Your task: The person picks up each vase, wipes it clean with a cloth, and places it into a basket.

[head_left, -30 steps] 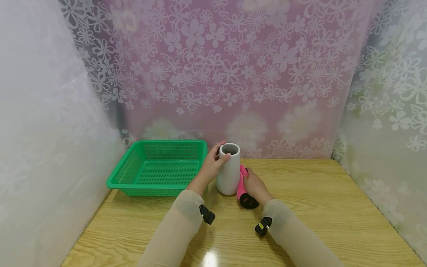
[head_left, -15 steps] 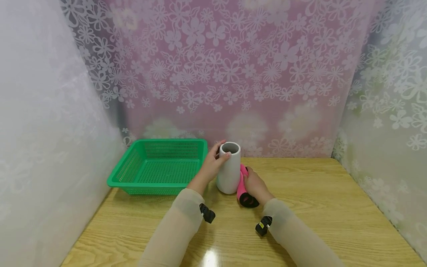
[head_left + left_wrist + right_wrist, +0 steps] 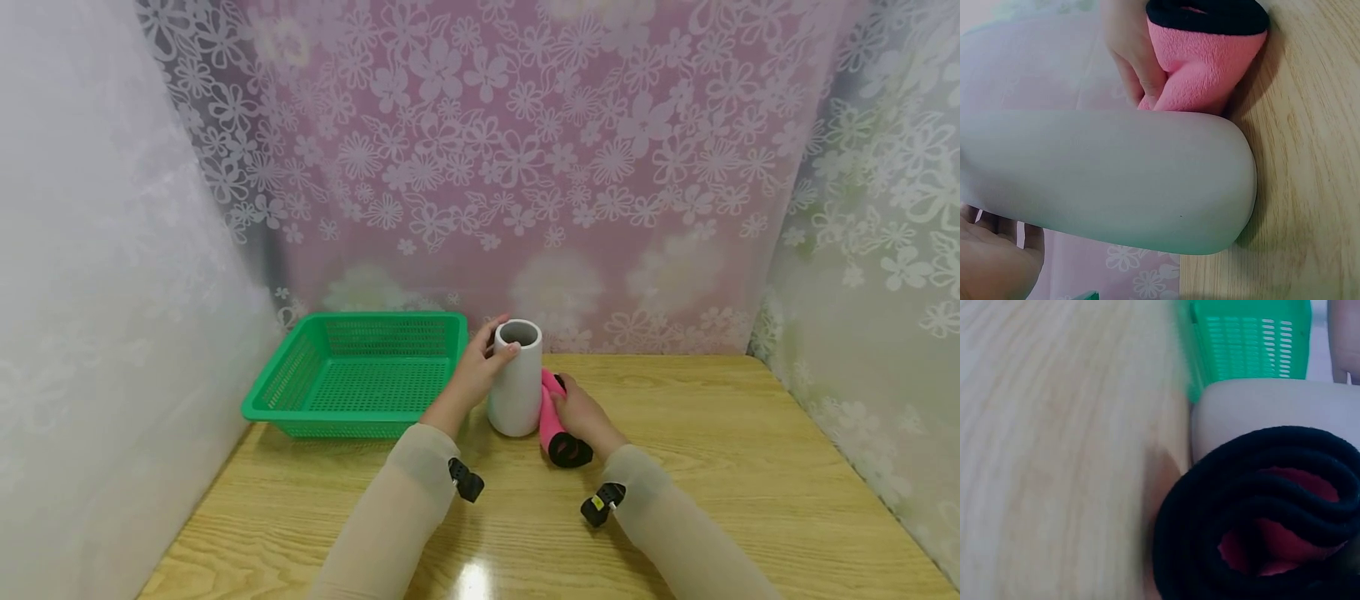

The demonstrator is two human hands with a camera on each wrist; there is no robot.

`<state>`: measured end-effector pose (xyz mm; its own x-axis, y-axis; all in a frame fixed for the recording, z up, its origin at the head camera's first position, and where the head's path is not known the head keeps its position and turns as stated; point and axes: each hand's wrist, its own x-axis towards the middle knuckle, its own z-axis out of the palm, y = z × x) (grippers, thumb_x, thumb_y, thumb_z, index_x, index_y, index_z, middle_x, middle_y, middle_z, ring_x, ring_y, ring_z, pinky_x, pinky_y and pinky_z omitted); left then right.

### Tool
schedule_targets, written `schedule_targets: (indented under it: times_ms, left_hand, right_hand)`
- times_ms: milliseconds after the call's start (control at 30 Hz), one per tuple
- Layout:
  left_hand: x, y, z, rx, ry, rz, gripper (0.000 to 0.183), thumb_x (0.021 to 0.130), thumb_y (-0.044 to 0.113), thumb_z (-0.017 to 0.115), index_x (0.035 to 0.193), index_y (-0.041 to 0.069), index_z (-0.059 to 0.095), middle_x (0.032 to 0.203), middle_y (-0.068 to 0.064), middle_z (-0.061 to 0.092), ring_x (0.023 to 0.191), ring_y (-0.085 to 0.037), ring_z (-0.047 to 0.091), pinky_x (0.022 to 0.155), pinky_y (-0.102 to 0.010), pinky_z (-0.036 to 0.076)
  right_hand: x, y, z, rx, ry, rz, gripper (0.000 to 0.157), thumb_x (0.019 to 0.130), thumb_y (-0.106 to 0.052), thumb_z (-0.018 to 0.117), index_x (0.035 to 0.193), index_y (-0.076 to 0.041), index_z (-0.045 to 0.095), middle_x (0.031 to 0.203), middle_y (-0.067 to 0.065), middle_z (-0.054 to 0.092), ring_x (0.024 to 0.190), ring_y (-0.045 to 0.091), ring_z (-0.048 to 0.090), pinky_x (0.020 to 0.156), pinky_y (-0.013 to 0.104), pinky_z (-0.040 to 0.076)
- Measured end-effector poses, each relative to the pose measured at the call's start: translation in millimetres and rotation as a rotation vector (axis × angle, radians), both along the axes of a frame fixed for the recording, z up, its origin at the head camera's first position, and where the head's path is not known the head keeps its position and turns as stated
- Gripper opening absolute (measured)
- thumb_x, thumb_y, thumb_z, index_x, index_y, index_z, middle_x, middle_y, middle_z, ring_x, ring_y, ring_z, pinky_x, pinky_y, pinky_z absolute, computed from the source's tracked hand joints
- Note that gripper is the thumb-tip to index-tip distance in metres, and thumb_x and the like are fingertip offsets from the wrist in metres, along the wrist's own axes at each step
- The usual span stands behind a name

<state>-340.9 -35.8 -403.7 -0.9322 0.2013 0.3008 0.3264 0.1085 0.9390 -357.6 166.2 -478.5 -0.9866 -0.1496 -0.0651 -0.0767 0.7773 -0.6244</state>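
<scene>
A tall white vase (image 3: 516, 396) stands upright on the wooden table in the head view, its round mouth facing up. My left hand (image 3: 474, 372) grips it near the top, thumb over the front of the rim and fingers around the far side. In my right hand (image 3: 588, 415) is a rolled pink fleece cloth (image 3: 551, 421) with black edging, held close against the vase's right side. The left wrist view shows the cloth (image 3: 1200, 69) beside the vase (image 3: 1104, 178). Its rolled black end (image 3: 1179, 519) fills much of the right wrist view.
A green perforated plastic basket (image 3: 330, 417) sits on the table to the left, close to my left forearm. Behind the wooden table (image 3: 712, 467) hangs a pink floral curtain (image 3: 487, 183), with pale sheets on both sides.
My right hand has shifted slightly to the right, and the lower end of the cloth has swung right with it. The left hand and vase have hardly moved.
</scene>
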Motion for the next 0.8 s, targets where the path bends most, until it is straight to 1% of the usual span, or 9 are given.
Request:
schedule_targets:
  times_ms: [133, 267, 367, 500, 633, 700, 800]
  left_hand:
    - [-2.5, 0, -0.9, 0.013, 0.011, -0.01, 0.058, 0.103, 0.018, 0.058, 0.155, 0.008, 0.035, 0.151, -0.019, 0.043, 0.137, -0.038, 0.044, 0.111, -0.054, 0.036]
    - [-3.0, 0, -2.6, 0.013, 0.016, -0.011, 0.057, 0.103, 0.016, 0.059, 0.154, 0.009, 0.037, 0.149, -0.018, 0.046, 0.136, -0.036, 0.046, 0.111, -0.052, 0.037]
    - [-2.0, 0, -3.4, 0.016, 0.014, -0.009, 0.056, 0.102, 0.015, 0.059, 0.154, 0.01, 0.038, 0.148, -0.018, 0.047, 0.136, -0.035, 0.046, 0.11, -0.051, 0.037]
    - [-1.9, 0, -3.5, 0.025, 0.013, -0.011, 0.056, 0.102, 0.015, 0.059, 0.154, 0.01, 0.037, 0.149, -0.018, 0.045, 0.136, -0.036, 0.045, 0.111, -0.053, 0.037]
    - [-2.8, -1, -2.3, 0.019, 0.005, -0.029, 0.059, 0.103, 0.016, 0.059, 0.156, 0.008, 0.034, 0.151, -0.02, 0.042, 0.138, -0.038, 0.043, 0.111, -0.054, 0.036]
    - [3.1, -2, 4.5, 0.009, 0.003, -0.042, 0.059, 0.103, 0.015, 0.058, 0.155, 0.005, 0.033, 0.151, -0.022, 0.042, 0.138, -0.039, 0.043, 0.111, -0.054, 0.036]
    - [3.0, -2, 4.7, 0.016, 0.005, -0.038, 0.058, 0.102, 0.014, 0.059, 0.154, 0.005, 0.035, 0.15, -0.022, 0.044, 0.137, -0.039, 0.044, 0.11, -0.053, 0.037]
  right_hand:
    - [1.1, 6, 3.9, -0.01, -0.009, 0.012, 0.058, 0.109, -0.026, 0.039, 0.156, 0.004, 0.021, 0.153, 0.033, 0.033, 0.14, 0.048, 0.035, 0.114, 0.059, 0.027]
    - [3.0, 10, 5.9, -0.017, -0.026, 0.02, 0.059, 0.109, -0.027, 0.039, 0.156, 0.002, 0.022, 0.154, 0.032, 0.032, 0.14, 0.048, 0.034, 0.114, 0.06, 0.026]
    - [4.7, 11, 6.7, -0.013, -0.026, 0.029, 0.059, 0.108, -0.027, 0.04, 0.156, 0.002, 0.022, 0.154, 0.031, 0.032, 0.141, 0.048, 0.033, 0.114, 0.06, 0.026]
    - [6.6, 13, 9.3, -0.001, -0.014, 0.043, 0.059, 0.108, -0.028, 0.04, 0.156, 0.002, 0.023, 0.153, 0.032, 0.033, 0.14, 0.048, 0.034, 0.113, 0.061, 0.027]
    - [7.9, 16, 15.0, 0.003, 0.002, 0.066, 0.059, 0.108, -0.027, 0.041, 0.156, 0.002, 0.023, 0.153, 0.032, 0.034, 0.139, 0.049, 0.035, 0.112, 0.061, 0.028]
    - [8.8, 18, 18.2, 0.006, 0.008, 0.083, 0.059, 0.108, -0.026, 0.043, 0.157, 0.001, 0.022, 0.153, 0.032, 0.034, 0.139, 0.049, 0.035, 0.112, 0.062, 0.028]
    - [9.9, 23, 23.1, 0.021, 0.025, 0.111, 0.059, 0.108, -0.026, 0.044, 0.157, 0.0, 0.024, 0.152, 0.032, 0.036, 0.138, 0.049, 0.037, 0.111, 0.062, 0.03]
